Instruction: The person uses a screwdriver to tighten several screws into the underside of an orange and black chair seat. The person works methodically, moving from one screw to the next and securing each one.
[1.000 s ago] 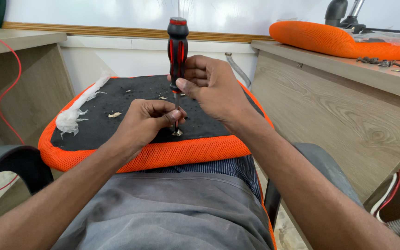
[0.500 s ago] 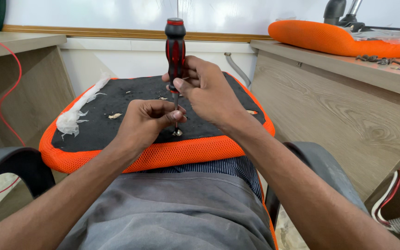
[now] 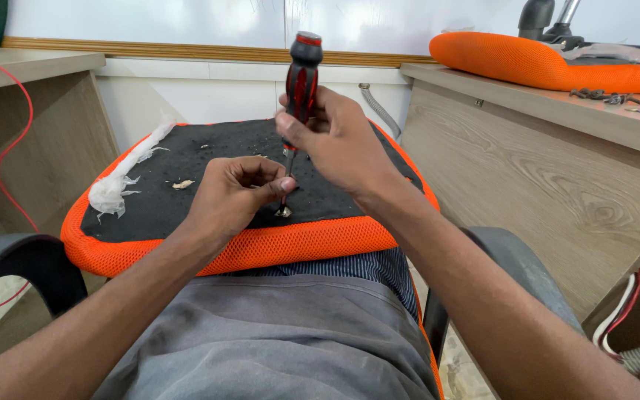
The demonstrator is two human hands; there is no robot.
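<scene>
Orange-rimmed seat cushion (image 3: 209, 255) lies upside down on lap. Right hand (image 3: 338, 141) clamped on red-black screwdriver (image 3: 301, 74), upright. Left hand (image 3: 235, 189) pinches shaft near screw (image 3: 284, 212). Advice: keep shaft vertical, press down firmly.

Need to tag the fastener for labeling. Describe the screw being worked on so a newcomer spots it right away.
Start at the orange-rimmed seat pad lying on the person's lap, black underside up. Near its front edge, the left hand steadies the shaft of a screwdriver held upright by the right hand. The screw is the small shiny metal spot under the tip, unlike the pale scraps nearby.
</scene>
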